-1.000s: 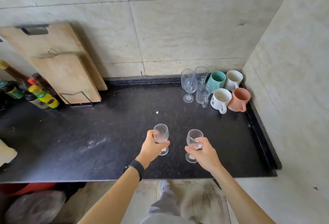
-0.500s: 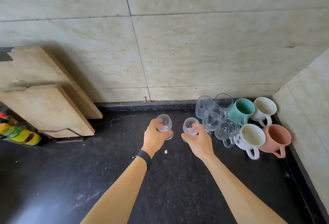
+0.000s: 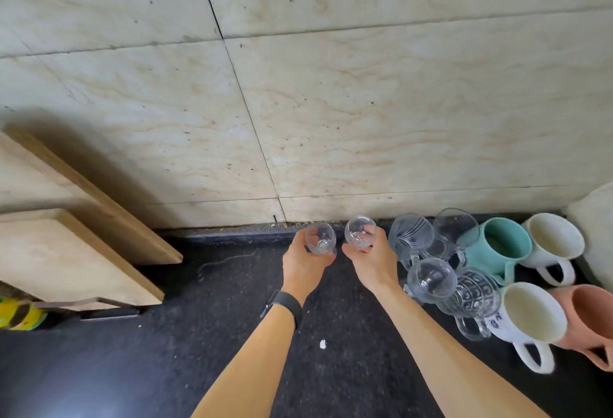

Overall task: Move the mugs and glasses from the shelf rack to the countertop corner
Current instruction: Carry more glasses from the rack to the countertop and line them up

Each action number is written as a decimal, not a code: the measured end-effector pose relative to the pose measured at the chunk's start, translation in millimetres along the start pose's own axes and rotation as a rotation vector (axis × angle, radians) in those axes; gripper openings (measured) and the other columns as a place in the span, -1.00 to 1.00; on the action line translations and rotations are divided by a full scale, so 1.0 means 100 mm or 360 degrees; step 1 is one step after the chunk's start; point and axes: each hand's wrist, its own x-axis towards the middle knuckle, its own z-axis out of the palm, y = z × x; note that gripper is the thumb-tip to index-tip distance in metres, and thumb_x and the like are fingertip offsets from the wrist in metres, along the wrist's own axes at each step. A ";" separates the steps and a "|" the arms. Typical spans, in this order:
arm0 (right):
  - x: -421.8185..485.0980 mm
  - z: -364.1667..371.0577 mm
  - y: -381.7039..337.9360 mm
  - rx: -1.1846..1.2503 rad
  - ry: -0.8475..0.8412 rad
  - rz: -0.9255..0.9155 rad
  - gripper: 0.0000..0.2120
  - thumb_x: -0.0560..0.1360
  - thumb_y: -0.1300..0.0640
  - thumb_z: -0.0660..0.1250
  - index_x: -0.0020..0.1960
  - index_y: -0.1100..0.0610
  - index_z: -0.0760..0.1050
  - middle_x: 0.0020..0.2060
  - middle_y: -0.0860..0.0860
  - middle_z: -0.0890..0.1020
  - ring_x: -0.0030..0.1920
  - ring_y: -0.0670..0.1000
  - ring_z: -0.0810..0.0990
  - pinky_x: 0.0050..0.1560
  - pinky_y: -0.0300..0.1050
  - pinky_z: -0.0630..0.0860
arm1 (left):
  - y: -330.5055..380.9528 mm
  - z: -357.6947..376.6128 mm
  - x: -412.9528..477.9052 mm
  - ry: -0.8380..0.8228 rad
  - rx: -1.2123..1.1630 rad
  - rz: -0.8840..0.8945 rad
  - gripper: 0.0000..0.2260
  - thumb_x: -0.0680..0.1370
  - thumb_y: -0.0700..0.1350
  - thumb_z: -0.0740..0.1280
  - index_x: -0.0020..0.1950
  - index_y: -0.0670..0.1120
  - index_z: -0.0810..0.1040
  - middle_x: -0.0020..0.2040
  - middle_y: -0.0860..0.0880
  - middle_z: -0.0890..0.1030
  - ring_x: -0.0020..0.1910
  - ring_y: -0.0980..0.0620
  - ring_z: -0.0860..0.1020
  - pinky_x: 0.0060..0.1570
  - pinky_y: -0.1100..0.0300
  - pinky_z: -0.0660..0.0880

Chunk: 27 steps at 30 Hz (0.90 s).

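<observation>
Two stemmed glasses held at the counter's back edge, beside the corner cluster.
Left hand (image 3: 306, 268) grips the left glass (image 3: 320, 239) and right hand (image 3: 373, 261) the right glass (image 3: 360, 232), fingers curled round each bowl, close to the wall (image 3: 331, 119); contact with the counter (image 3: 199, 334) cannot be told. Immediately right stand clear glasses (image 3: 411, 238), a glass mug (image 3: 471, 295), teal mug (image 3: 497, 251), rear white mug (image 3: 554, 241), front white mug (image 3: 530, 314) and terracotta mug (image 3: 590, 321). Boards (image 3: 76, 251) lean at left.

Pink mug (image 3: 593, 318) clipped (right edge); yellow-green object (image 3: 20, 316) clipped left.
</observation>
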 end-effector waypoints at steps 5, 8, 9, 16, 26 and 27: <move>0.12 0.10 0.01 -0.0011 -0.0028 0.0031 -0.49 0.48 0.07 0.47 0.37 0.07 0.37 0.08 -0.07 0.58 0.01 -0.05 0.57 -0.06 -0.20 0.40 | 0.02 0.08 0.12 -0.0020 0.0016 0.0005 -0.47 0.37 -0.12 0.54 0.32 0.08 0.52 0.12 0.08 0.66 0.07 0.05 0.61 -0.01 0.25 0.45; 0.14 0.11 0.02 0.0044 -0.0036 0.0055 -0.50 0.46 0.09 0.49 0.34 0.05 0.39 0.03 -0.12 0.58 0.05 -0.04 0.62 0.01 -0.17 0.45 | 0.02 0.09 0.15 -0.0036 0.0032 0.0017 -0.49 0.37 -0.12 0.54 0.30 0.09 0.53 0.11 0.09 0.66 0.05 0.06 0.62 -0.01 0.24 0.47; 0.14 0.09 0.02 0.0054 -0.0046 0.0059 -0.48 0.44 0.10 0.50 0.34 0.05 0.39 0.02 -0.13 0.58 0.06 -0.02 0.63 0.05 -0.14 0.48 | 0.01 0.08 0.16 -0.0049 0.0042 0.0022 -0.49 0.37 -0.11 0.54 0.29 0.09 0.53 0.12 0.09 0.66 0.05 0.06 0.63 0.01 0.22 0.49; 0.01 0.02 0.07 0.0066 -0.0162 0.0164 -0.28 0.44 0.27 0.47 0.51 0.04 0.25 0.29 0.00 0.57 0.06 -0.06 0.64 -0.02 -0.19 0.53 | 0.02 -0.09 0.07 -0.0225 0.0126 -0.0027 -0.17 0.43 -0.06 0.54 0.58 0.01 0.15 0.33 0.02 0.55 0.26 -0.04 0.52 0.16 0.11 0.46; -1.44 -0.31 0.11 -0.0346 -0.0500 0.0119 -0.75 0.57 0.08 0.33 0.25 -0.05 0.52 0.18 -0.11 0.64 0.11 -0.13 0.61 -0.06 -0.46 0.39 | -0.43 -0.70 -0.99 -0.0322 0.0357 -0.0185 -0.60 0.57 0.03 0.34 0.39 0.02 0.45 0.28 0.03 0.57 0.18 0.05 0.55 0.19 0.20 0.46; -1.59 -0.37 0.08 -0.0380 -0.0533 0.0060 -0.79 0.58 0.08 0.33 0.21 -0.07 0.55 0.15 -0.15 0.64 0.15 -0.14 0.61 -0.07 -0.50 0.38 | -0.44 -0.79 -1.10 -0.0319 0.0413 -0.0176 -0.62 0.57 0.03 0.33 0.39 0.03 0.46 0.29 0.02 0.57 0.21 0.04 0.54 0.25 0.18 0.45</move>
